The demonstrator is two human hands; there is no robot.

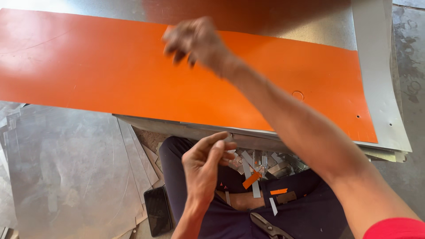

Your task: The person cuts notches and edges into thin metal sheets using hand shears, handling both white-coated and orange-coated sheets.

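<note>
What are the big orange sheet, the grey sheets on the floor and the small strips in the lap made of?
Big orange sheet: looks like thin painted sheet metal; smooth semi-gloss face, bare grey edge, small punched holes.
Grey sheets on the floor: bare metal, probably galvanised steel; dull mottled sheen, scuffs.
Small strips in the lap: offcuts of similar sheet, it seems; shiny silver, some orange on one face.

The wide orange sheet [110, 66] lies bare to the left of my right hand [195, 42], open for passing. Near me, metal offcuts [261, 161] and snips [268, 226] crowd my lap beside my left hand [203, 166].
</note>
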